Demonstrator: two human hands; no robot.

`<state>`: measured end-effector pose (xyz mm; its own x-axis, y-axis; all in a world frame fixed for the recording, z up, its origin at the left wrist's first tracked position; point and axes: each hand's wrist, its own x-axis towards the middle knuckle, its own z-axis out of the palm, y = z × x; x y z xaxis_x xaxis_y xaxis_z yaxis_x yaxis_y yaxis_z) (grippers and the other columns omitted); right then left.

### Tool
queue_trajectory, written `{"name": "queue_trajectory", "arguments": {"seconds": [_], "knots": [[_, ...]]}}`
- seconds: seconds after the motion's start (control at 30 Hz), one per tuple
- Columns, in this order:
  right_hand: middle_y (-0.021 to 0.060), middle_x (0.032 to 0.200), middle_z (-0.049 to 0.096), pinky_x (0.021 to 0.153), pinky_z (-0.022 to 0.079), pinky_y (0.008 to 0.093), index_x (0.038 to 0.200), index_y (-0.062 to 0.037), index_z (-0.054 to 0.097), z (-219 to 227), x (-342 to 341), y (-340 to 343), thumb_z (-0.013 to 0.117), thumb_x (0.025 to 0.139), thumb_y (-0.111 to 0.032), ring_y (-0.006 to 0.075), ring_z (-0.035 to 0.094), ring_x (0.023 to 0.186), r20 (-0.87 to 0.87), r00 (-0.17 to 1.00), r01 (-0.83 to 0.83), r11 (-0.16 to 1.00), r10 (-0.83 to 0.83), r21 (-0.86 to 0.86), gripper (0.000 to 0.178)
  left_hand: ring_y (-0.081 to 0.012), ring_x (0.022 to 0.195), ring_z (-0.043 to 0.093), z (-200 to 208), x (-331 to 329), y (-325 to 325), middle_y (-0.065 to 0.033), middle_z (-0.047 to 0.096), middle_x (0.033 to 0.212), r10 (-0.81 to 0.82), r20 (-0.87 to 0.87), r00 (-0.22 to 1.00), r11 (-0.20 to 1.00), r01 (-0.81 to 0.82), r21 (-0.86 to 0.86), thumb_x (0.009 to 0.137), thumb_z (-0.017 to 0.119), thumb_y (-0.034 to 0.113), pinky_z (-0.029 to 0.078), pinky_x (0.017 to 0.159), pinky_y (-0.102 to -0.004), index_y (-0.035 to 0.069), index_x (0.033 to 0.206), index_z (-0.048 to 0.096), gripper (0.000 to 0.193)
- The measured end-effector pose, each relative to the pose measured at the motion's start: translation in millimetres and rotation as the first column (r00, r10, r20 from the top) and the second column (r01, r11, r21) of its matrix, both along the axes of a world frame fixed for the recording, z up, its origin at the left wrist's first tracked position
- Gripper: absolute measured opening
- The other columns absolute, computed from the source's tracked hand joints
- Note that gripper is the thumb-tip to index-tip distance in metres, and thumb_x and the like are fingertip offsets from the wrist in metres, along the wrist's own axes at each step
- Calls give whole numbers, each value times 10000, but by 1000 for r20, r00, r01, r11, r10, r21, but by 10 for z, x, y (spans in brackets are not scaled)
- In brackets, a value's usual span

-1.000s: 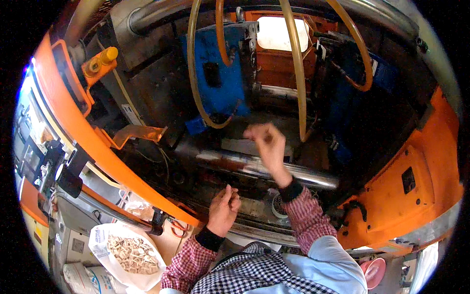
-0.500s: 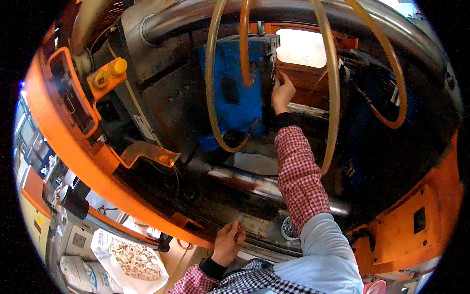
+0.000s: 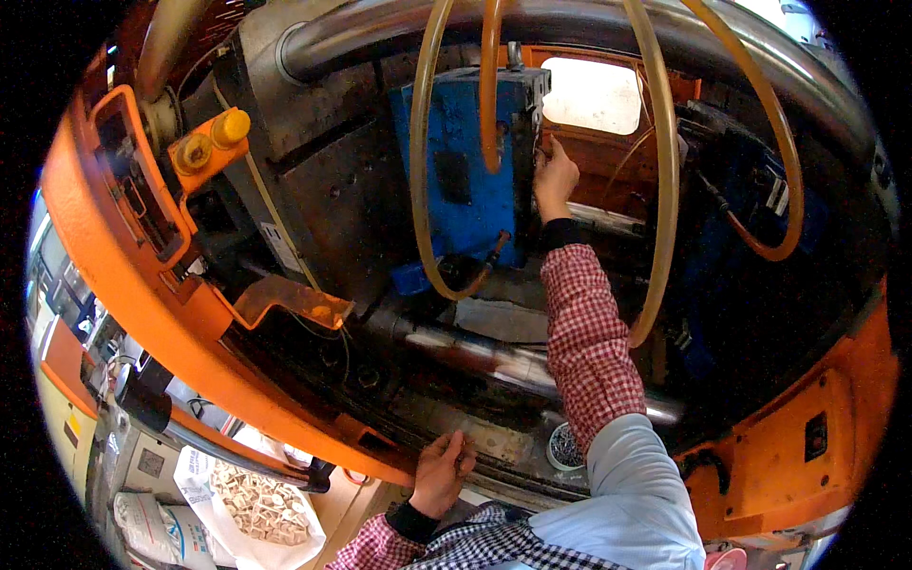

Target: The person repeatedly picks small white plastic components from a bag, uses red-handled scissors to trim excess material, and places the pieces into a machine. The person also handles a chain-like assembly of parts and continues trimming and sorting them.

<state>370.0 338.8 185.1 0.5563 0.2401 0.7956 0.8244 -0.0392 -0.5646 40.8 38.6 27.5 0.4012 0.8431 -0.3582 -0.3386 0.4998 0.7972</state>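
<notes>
My right hand (image 3: 557,180) reaches deep into the machine, at the right face of a blue mould block (image 3: 475,161). Its fingers are bent and closed against that dark face, and whatever lies at their tips is hidden. Low in front, my left hand (image 3: 441,477) hovers beside the orange guard's lower edge, fingers curled and thumb pressed to them. Anything pinched there is too small to name. Between the hands, near my right sleeve, sits a small round tub (image 3: 565,446) of small shiny metal pieces. A second blue mould half (image 3: 760,199) stands in shadow on the right.
Several amber hoses hang in loops, one hose (image 3: 660,190) close to my right forearm. A steel bar (image 3: 494,356) crosses below that arm. Orange guards (image 3: 218,361) frame the opening. Outside at lower left stands a white sack (image 3: 261,503) full of small beige parts.
The whole view has shifted slightly, so the mould and hoses sit a little further right. My right hand stays at the mould's face, its fingers slightly repositioned. My left hand has barely moved.
</notes>
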Motion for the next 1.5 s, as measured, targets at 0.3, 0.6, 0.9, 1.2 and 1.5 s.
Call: {"name": "queue_trajectory", "arguments": {"seconds": [0.3, 0.6, 0.9, 1.2, 1.5], "knots": [[256, 1093, 572, 784, 473, 407, 1361, 100, 155, -90, 179, -47, 503, 749, 3, 383, 601, 904, 47, 972, -200, 918, 229, -342, 711, -94, 612, 440, 65, 5, -120, -34, 532, 733, 53, -376, 925, 855, 152, 495, 942, 496, 222, 356, 545, -223, -2, 955, 543, 230], [185, 877, 640, 723, 478, 356, 881, 10, 640, -395, -1107, -2144, 583, 801, -73, 324, 610, 809, -49, 654, -730, 612, 755, -303, 129, -75, 524, 365, 416, 92, -18, 7, 434, 608, -34, -82, 996, 992, 44, 122, 955, 462, 292, 280, 484, -225, 10, 902, 550, 300], [160, 796, 646, 636, 499, 350, 832, 4, 664, -1258, -1221, -3690, 658, 735, -74, 321, 624, 717, -197, 674, -697, 525, 712, -488, 125, -84, 457, 331, 96, 541, -132, -2, 386, 531, -368, 56, 928, 929, 364, 72, 965, 438, 269, 249, 441, -235, 19, 815, 541, 309], [147, 840, 646, 639, 495, 322, 884, 31, 642, -1736, -881, -4289, 623, 788, -2, 256, 638, 744, -185, 938, -340, 883, 293, -325, 103, -145, 780, 563, -427, 1167, -122, -100, 582, 842, -416, -404, 815, 738, 562, 375, 914, 428, 19, 457, 649, -254, -43, 1045, 517, 170], [141, 839, 649, 648, 481, 285, 888, 27, 641, -1736, -956, -4216, 625, 805, -10, 204, 635, 741, -224, 952, -261, 936, 209, -236, 92, -417, 1105, 436, -841, 1329, -134, -242, 466, 1184, 89, -653, 752, 32, 653, 756, 699, 443, -156, 370, 938, -443, -30, 1220, 432, 536]]}}
